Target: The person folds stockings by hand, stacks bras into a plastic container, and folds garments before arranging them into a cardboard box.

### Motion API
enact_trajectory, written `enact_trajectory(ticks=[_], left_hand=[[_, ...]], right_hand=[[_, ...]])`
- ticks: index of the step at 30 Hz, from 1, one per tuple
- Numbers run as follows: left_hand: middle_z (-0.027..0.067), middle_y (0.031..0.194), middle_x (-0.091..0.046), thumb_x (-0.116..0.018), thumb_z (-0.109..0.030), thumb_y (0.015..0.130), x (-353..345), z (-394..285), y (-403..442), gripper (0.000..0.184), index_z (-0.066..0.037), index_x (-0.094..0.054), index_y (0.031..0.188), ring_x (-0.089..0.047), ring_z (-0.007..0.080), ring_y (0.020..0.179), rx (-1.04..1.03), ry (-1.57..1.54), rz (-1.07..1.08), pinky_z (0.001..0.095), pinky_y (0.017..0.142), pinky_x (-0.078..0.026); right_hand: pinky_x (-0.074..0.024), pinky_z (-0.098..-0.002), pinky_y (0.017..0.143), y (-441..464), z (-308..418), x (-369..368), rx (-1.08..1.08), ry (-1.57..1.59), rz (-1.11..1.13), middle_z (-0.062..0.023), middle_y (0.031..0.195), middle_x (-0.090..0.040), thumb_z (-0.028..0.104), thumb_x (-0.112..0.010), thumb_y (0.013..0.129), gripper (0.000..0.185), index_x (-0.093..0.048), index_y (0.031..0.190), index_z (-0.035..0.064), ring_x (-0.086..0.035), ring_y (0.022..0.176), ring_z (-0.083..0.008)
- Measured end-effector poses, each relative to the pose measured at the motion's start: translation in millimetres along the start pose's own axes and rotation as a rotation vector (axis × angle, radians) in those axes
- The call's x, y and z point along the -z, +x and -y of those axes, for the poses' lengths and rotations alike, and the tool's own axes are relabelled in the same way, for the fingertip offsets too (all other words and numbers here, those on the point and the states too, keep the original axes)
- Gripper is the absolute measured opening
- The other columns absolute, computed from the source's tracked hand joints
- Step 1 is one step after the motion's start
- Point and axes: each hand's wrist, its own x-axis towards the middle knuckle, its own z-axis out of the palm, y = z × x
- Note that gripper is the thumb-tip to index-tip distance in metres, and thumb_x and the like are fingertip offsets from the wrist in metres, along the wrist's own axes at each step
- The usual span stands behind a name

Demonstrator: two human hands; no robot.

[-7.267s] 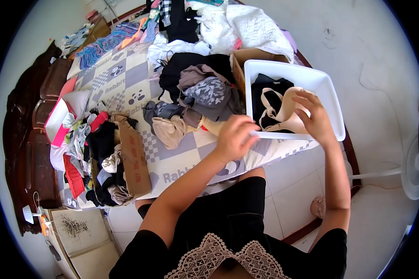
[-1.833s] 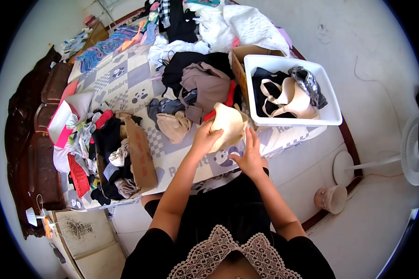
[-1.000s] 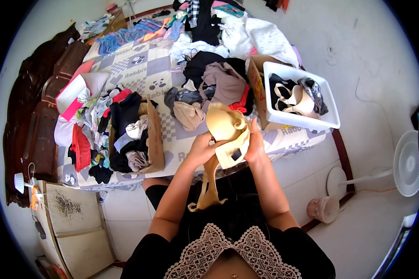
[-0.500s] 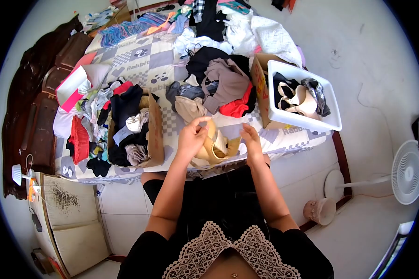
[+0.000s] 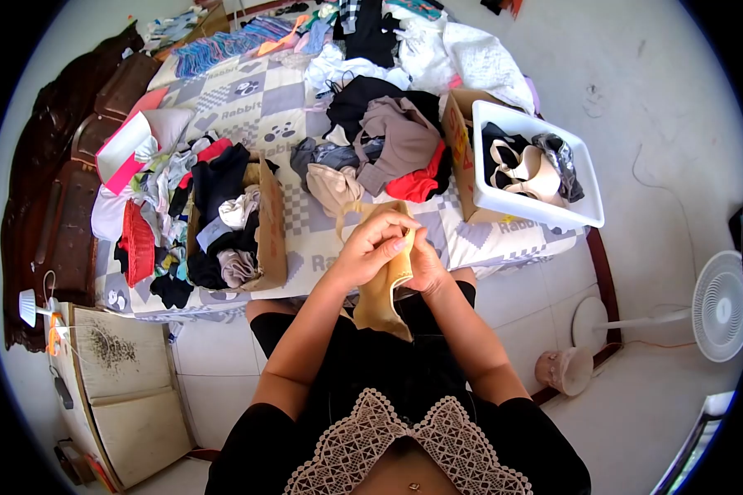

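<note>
A pale yellow bra (image 5: 379,307) is bunched between my two hands, its lower part hanging over my lap. My left hand (image 5: 370,249) is closed on its upper edge, thumb and fingers pinching the fabric. Close beside it, my right hand (image 5: 426,266) has its fingers curled around the other side of the bra. Part of the fabric stretches behind my left hand toward the bed. Just beyond my hands lies a pile with a beige garment (image 5: 333,188), a taupe bra (image 5: 398,136) and a red piece (image 5: 416,176).
At the left stands an open cardboard box (image 5: 272,227) full of clothes, beside a red basket (image 5: 141,243). A white plastic bin (image 5: 537,213) holding bras sits at the right by another cardboard box (image 5: 462,157). A fan (image 5: 722,305) and a bucket (image 5: 563,371) stand on the floor.
My hands have come together, the right moving left to take hold of the bra. The bra has been drawn toward me and now hangs lower, over my lap.
</note>
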Motion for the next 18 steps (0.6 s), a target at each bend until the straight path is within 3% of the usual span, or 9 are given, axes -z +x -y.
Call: enact_trajectory(ticks=[3,5,7,9,11,13,14,17,18], left_hand=[[0.0021,0.094,-0.061,-0.053,-0.013,0.092,3,-8,-3,0.024,-0.001,-0.053,0.112,-0.054,0.0082,0.089,0.078,0.006,0.020,0.0227,0.079,-0.041],[0.0013,0.090,-0.062,-0.056,-0.009,0.089,15,-14,-3,0.022,0.000,-0.055,0.110,-0.053,0.0091,0.090,-0.049,0.348,-0.026,0.0240,0.077,-0.042],[0.0022,0.080,-0.061,-0.060,-0.006,0.085,36,-9,-6,0.024,-0.002,-0.057,0.108,-0.054,0.0133,0.089,-0.087,0.417,-0.111,0.0281,0.078,-0.043],[0.0052,0.077,-0.059,-0.064,-0.003,0.080,49,-17,-10,0.031,-0.005,-0.057,0.110,-0.056,0.0192,0.085,-0.108,0.921,-0.129,0.0307,0.079,-0.044],[0.0110,0.089,-0.057,-0.067,-0.011,0.078,42,-6,-15,0.036,-0.008,-0.056,0.113,-0.055,0.0253,0.091,0.021,0.923,-0.165,0.0335,0.083,-0.043],[0.0136,0.103,-0.054,-0.069,-0.029,0.078,29,2,-17,0.042,-0.009,-0.057,0.113,-0.049,0.0304,0.100,-0.152,1.059,-0.312,0.0392,0.085,-0.042],[0.0192,0.128,-0.041,-0.068,-0.043,0.076,35,18,-25,0.066,-0.009,-0.045,0.128,-0.040,0.0369,0.118,-0.096,0.997,-0.221,0.0424,0.097,-0.036],[0.0211,0.137,-0.035,-0.071,-0.045,0.072,16,34,-36,0.081,-0.008,-0.035,0.135,-0.033,0.0395,0.127,-0.157,0.767,-0.193,0.0436,0.103,-0.031],[0.0226,0.144,-0.027,-0.073,-0.044,0.070,12,40,-39,0.092,-0.008,-0.025,0.141,-0.026,0.0397,0.133,-0.061,0.770,-0.170,0.0436,0.107,-0.027]], right_hand=[[-0.0362,-0.0439,0.101,2,3,-7,0.059,-0.011,-0.042,-0.0097,0.130,-0.045,0.060,-0.068,0.069,0.089,-0.035,0.135,0.0104,-0.044,0.121,-0.0266],[-0.0394,-0.0423,0.099,3,11,3,0.086,-0.039,-0.190,-0.0092,0.124,-0.052,0.049,-0.073,0.071,0.080,-0.040,0.131,0.0088,-0.049,0.117,-0.0260],[-0.0449,-0.0393,0.094,4,36,-7,0.207,-0.128,-0.218,-0.0096,0.115,-0.058,0.035,-0.077,0.071,0.068,-0.046,0.125,0.0064,-0.056,0.108,-0.0256],[-0.0492,-0.0364,0.089,-2,61,-31,0.364,-0.299,-0.311,-0.0097,0.108,-0.062,0.021,-0.078,0.071,0.057,-0.050,0.118,0.0047,-0.061,0.099,-0.0239],[-0.0510,-0.0339,0.085,-3,74,-46,0.347,-0.317,-0.331,-0.0094,0.109,-0.061,0.010,-0.076,0.073,0.051,-0.050,0.116,0.0046,-0.061,0.097,-0.0205],[-0.0520,-0.0323,0.083,-1,80,-62,0.419,-0.439,-0.378,-0.0074,0.107,-0.061,0.007,-0.073,0.075,0.046,-0.050,0.115,0.0048,-0.061,0.096,-0.0176],[-0.0530,-0.0305,0.079,1,82,-65,0.441,-0.458,-0.408,-0.0063,0.103,-0.062,0.005,-0.072,0.077,0.044,-0.050,0.114,0.0049,-0.062,0.094,-0.0162],[-0.0537,-0.0305,0.078,0,83,-76,0.473,-0.526,-0.428,-0.0061,0.101,-0.063,0.006,-0.072,0.077,0.043,-0.050,0.114,0.0049,-0.063,0.091,-0.0163],[-0.0541,-0.0310,0.078,-1,82,-84,0.465,-0.480,-0.423,-0.0065,0.101,-0.063,0.006,-0.072,0.077,0.041,-0.051,0.112,0.0047,-0.063,0.090,-0.0164]])
